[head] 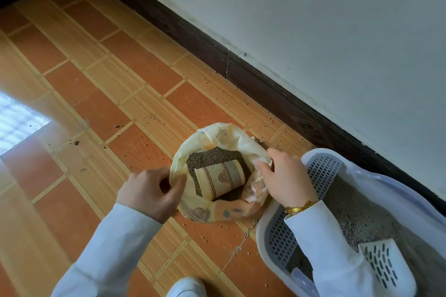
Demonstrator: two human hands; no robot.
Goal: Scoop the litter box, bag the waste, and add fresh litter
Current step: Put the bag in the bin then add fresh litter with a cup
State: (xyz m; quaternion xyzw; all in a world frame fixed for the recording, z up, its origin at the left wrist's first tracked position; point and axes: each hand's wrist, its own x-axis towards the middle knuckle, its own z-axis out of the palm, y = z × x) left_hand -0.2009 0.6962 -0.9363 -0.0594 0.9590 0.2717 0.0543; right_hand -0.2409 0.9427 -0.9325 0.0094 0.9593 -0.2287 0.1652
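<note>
head view: a litter bag (218, 171) stands on the tiled floor (101, 94), just left of the litter box (366, 214), its mouth rolled down and facing up toward the onlooker. the left hand (152, 194) pinches the near-left rim of the bag, fingers curled on the fold; the right hand (287, 176) grips the right rim, fingers clamped on crumpled plastic. inside, on dark granules, lies a patterned cup (220, 182), on its side, long axis running from near-left to far-right; which end is the open one cannot be told. the litter box sits against the skirting board (241, 65), its perforated step toward the bag, pale litter in the pan, and a slotted scoop (383, 267) resting at its near end with the blade pointing to the far left. loose granules (217, 224) are scattered over the tiles around the bag. judged risk: the bag is soft and held only by its rim, so lifting or tilting it unevenly could let one side slump and spill granules onto the floor short of the box; the cup could also slide out with the pour.
</note>
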